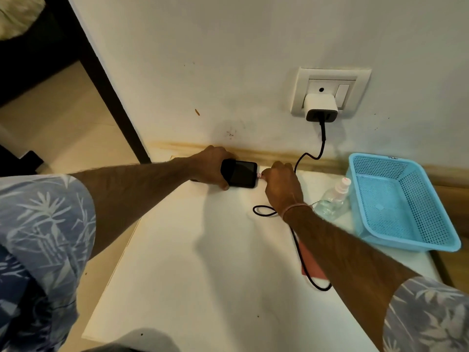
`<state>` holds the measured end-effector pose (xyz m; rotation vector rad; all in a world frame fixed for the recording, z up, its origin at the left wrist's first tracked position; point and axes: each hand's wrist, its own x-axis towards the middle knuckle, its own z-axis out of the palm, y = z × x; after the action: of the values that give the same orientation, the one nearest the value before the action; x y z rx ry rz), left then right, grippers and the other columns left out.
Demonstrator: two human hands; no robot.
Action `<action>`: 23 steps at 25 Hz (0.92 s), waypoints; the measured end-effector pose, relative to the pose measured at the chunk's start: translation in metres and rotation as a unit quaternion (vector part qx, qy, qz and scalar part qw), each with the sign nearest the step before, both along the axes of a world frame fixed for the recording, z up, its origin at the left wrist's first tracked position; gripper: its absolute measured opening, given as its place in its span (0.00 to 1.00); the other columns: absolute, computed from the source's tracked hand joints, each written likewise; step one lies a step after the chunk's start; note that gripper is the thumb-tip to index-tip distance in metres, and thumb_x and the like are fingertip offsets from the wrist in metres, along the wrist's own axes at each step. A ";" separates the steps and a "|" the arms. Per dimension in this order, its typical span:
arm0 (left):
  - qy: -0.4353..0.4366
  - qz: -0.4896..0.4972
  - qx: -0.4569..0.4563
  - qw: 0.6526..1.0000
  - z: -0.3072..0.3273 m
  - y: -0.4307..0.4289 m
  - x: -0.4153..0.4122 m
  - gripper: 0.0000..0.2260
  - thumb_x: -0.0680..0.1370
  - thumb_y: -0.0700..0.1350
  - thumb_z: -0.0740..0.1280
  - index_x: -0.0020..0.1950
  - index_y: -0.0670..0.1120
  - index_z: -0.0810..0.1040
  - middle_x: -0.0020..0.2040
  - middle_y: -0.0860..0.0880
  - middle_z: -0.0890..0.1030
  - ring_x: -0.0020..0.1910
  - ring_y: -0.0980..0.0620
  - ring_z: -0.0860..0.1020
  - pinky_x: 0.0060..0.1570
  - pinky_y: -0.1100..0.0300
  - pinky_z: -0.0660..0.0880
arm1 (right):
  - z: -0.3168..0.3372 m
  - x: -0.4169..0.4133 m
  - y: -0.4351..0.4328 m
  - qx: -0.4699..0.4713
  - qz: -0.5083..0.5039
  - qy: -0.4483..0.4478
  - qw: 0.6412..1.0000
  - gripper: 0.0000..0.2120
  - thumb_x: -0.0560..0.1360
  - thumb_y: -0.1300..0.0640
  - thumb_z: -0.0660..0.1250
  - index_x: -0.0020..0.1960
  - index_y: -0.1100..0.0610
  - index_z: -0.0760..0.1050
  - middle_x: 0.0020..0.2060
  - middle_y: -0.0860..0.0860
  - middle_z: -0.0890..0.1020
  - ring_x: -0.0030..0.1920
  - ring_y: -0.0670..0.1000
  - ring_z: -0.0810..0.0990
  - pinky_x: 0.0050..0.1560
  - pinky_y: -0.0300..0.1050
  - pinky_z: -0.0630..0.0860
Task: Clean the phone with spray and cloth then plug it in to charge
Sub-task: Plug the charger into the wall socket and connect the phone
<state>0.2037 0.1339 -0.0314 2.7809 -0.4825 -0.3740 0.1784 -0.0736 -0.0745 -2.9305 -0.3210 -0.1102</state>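
Observation:
A black phone (242, 174) lies screen up on the white table (203, 262), close to the wall. My left hand (210, 166) grips its left end. My right hand (281, 185) pinches the plug of the black charging cable (305, 158) right at the phone's right end. The cable runs up to a white charger (321, 106) plugged into the wall socket (330, 91). A clear spray bottle (332, 198) lies on its side to the right of my right wrist. A red cloth (311, 262) lies flat, partly hidden under my right forearm.
A light blue plastic basket (403, 201) stands at the table's right side, against the spray bottle. The cable loops across the table beneath my right arm. The table's left edge drops to a beige floor beside a dark door frame (109, 92).

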 end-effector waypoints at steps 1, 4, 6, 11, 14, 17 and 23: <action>-0.001 0.003 0.004 1.000 -0.001 0.000 0.003 0.28 0.65 0.48 0.81 0.63 0.47 0.78 0.54 0.46 0.78 0.55 0.46 0.75 0.54 0.52 0.76 | 0.000 0.002 0.000 -0.001 0.001 -0.001 1.000 0.17 0.76 0.68 0.59 0.60 0.59 0.79 0.55 0.58 0.75 0.58 0.60 0.71 0.52 0.49 0.73; 0.000 0.007 0.015 1.000 -0.003 -0.001 0.008 0.30 0.65 0.48 0.81 0.65 0.47 0.76 0.56 0.46 0.76 0.56 0.46 0.73 0.56 0.51 0.75 | -0.002 0.005 0.000 0.003 0.000 -0.005 1.000 0.16 0.76 0.68 0.60 0.61 0.60 0.79 0.56 0.57 0.75 0.59 0.59 0.71 0.53 0.49 0.73; 0.000 0.007 0.021 1.000 -0.004 -0.002 0.010 0.31 0.65 0.49 0.81 0.66 0.47 0.76 0.57 0.46 0.76 0.57 0.46 0.73 0.57 0.50 0.75 | -0.002 0.006 0.000 0.001 0.001 -0.008 1.000 0.15 0.77 0.67 0.60 0.61 0.60 0.78 0.56 0.57 0.75 0.59 0.58 0.70 0.54 0.49 0.73; 0.006 0.011 0.038 0.999 -0.006 -0.003 0.012 0.33 0.64 0.49 0.81 0.66 0.47 0.75 0.57 0.47 0.76 0.59 0.46 0.72 0.57 0.51 0.75 | -0.005 0.006 -0.001 -0.007 0.006 -0.015 1.000 0.15 0.78 0.66 0.59 0.60 0.60 0.79 0.56 0.57 0.74 0.59 0.58 0.70 0.54 0.49 0.72; 0.020 0.015 0.066 0.998 -0.004 -0.006 0.015 0.35 0.64 0.50 0.81 0.67 0.48 0.74 0.60 0.46 0.75 0.61 0.45 0.72 0.59 0.48 0.75 | -0.003 0.004 -0.001 0.006 0.009 -0.007 1.000 0.13 0.77 0.65 0.60 0.59 0.60 0.78 0.56 0.57 0.76 0.59 0.58 0.71 0.55 0.48 0.73; 0.021 0.018 0.099 0.995 -0.001 -0.011 0.012 0.39 0.64 0.51 0.81 0.72 0.48 0.70 0.64 0.46 0.73 0.65 0.43 0.70 0.62 0.48 0.73 | 0.007 0.000 -0.001 0.086 -0.011 0.021 0.996 0.13 0.79 0.60 0.62 0.60 0.61 0.77 0.57 0.58 0.79 0.59 0.59 0.75 0.57 0.49 0.74; -0.067 0.038 0.056 0.995 -0.010 -0.032 -0.051 0.44 0.70 0.54 0.77 0.79 0.46 0.59 0.79 0.44 0.60 0.76 0.40 0.58 0.74 0.48 0.59 | 0.035 -0.041 -0.015 0.231 -0.002 -0.005 0.973 0.17 0.80 0.55 0.62 0.66 0.59 0.74 0.63 0.57 0.78 0.64 0.57 0.76 0.64 0.49 0.71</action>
<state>0.1525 0.1016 -0.0413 2.9370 -0.3969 -0.2044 0.1370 -0.0889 -0.0391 -2.4692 -0.2490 -0.1738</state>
